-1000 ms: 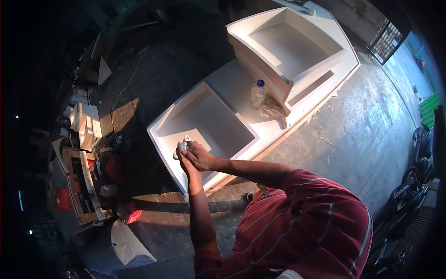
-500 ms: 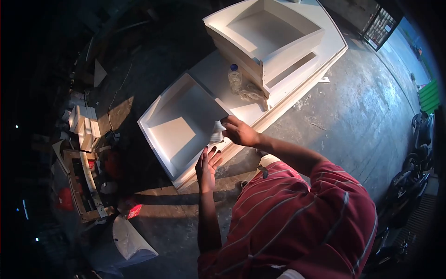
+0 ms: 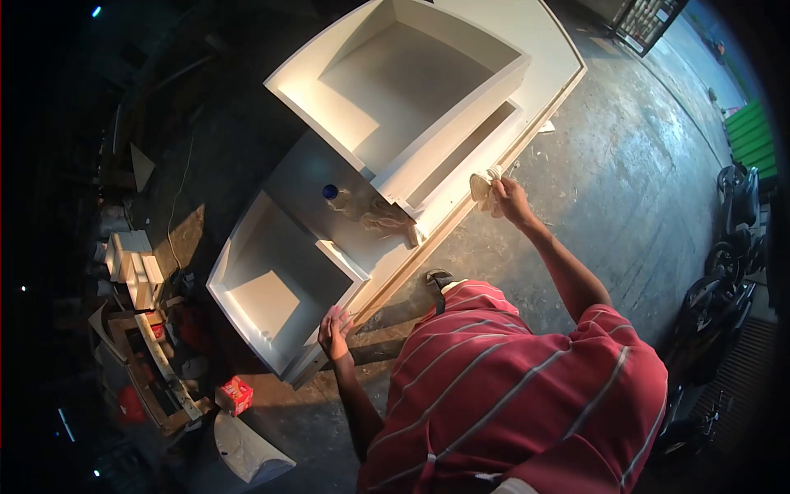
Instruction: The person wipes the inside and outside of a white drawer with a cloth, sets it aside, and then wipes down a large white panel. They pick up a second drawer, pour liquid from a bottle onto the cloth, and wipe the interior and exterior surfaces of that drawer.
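Note:
A large white wooden piece [image 3: 543, 49] with raised box-like compartments lies at an angle across the upper middle. My right hand [image 3: 512, 200] is closed on a pale, crumpled cloth [image 3: 485, 189] beside the piece's long right edge. Near the lower corner of the nearer compartment [image 3: 280, 288] is my left hand [image 3: 335, 331], its fingers partly bent; whether it grips anything is too small to tell. Between the two compartments a clear bottle with a blue cap [image 3: 330, 192] stands next to a crumpled clear plastic bag [image 3: 383, 218].
Wood offcuts [image 3: 136, 267], a wooden frame [image 3: 156, 370] and a red box [image 3: 236, 396] are on the floor at the left. A curved pale panel [image 3: 247, 449] lies lower down. Motorcycles [image 3: 716, 272] line the right side.
My hands have moved apart: the right went up and right with the cloth, the left down and left to the near edge. The view has shifted over the white piece.

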`<move>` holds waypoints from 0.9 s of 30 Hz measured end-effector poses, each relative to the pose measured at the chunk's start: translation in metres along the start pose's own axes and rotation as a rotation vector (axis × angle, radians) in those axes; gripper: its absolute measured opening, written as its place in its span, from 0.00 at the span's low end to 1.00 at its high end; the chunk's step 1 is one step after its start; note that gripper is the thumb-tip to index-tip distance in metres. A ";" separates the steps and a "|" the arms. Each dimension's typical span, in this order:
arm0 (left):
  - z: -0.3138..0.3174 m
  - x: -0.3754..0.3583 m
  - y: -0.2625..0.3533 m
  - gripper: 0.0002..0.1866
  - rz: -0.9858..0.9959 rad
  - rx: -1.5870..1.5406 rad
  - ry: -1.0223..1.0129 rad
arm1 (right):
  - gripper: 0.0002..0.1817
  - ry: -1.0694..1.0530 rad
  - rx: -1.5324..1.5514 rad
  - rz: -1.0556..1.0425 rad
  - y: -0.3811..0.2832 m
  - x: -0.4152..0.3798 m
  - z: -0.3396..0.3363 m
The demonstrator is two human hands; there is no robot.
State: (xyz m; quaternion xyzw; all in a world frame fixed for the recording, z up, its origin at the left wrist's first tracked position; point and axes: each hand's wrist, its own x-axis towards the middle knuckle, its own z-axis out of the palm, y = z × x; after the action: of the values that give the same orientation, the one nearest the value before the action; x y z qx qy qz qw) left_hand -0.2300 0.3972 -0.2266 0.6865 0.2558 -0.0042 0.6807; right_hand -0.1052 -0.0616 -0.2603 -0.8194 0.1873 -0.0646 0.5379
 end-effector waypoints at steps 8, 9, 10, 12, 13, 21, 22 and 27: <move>0.109 0.108 0.042 0.36 0.476 0.454 -0.085 | 0.17 -0.433 -0.066 0.040 -0.022 -0.015 0.022; 0.125 0.122 0.050 0.41 0.501 0.466 -0.096 | 0.17 -0.442 -0.090 0.059 -0.016 -0.015 0.026; 0.138 0.140 0.052 0.45 0.549 0.498 -0.077 | 0.16 -0.449 -0.116 0.079 -0.013 -0.015 0.029; 0.153 0.183 0.029 0.46 0.729 0.345 -0.085 | 0.16 -0.513 -0.194 -0.064 -0.015 -0.016 0.037; 0.157 0.187 0.034 0.46 0.723 0.345 -0.072 | 0.16 -0.561 -0.268 -0.202 -0.026 -0.018 0.041; 0.140 0.199 0.027 0.31 0.686 0.390 -0.090 | 0.08 -0.670 0.103 -0.534 -0.136 -0.056 0.098; 0.133 0.205 0.015 0.31 0.708 0.318 -0.094 | 0.07 -0.582 0.214 -0.549 -0.162 -0.060 0.103; 0.117 0.163 0.016 0.24 0.719 0.570 -0.086 | 0.09 -0.195 0.521 -0.799 -0.274 -0.033 0.163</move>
State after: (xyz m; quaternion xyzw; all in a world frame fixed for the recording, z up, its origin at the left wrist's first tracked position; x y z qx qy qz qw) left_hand -0.0421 0.3450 -0.2780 0.8906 -0.0384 0.1337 0.4331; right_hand -0.0207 0.1870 -0.0759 -0.6674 -0.2158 -0.2337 0.6733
